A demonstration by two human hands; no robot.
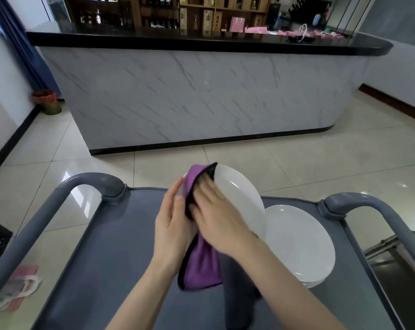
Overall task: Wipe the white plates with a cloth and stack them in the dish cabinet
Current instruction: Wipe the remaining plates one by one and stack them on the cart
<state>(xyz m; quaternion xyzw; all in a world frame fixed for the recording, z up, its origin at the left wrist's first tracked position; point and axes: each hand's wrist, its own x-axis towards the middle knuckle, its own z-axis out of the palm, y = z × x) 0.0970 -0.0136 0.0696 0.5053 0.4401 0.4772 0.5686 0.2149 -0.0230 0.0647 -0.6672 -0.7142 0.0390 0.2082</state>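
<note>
A white plate (239,194) stands tilted on edge above the grey cart top (121,246). My left hand (172,225) holds it from behind on its left side, fingers along the purple cloth (203,267). My right hand (216,217) presses the purple and grey cloth against the plate's face; it is blurred. The cloth hangs down over the cart between my forearms. A stack of white plates (301,244) lies flat on the cart's right side, just below the tilted plate.
The cart has grey curved handles at the left (82,184) and right (358,203). A marble-fronted counter with a black top (201,91) stands ahead across the tiled floor. A red bin (47,101) sits far left. A metal frame (392,248) is at the right.
</note>
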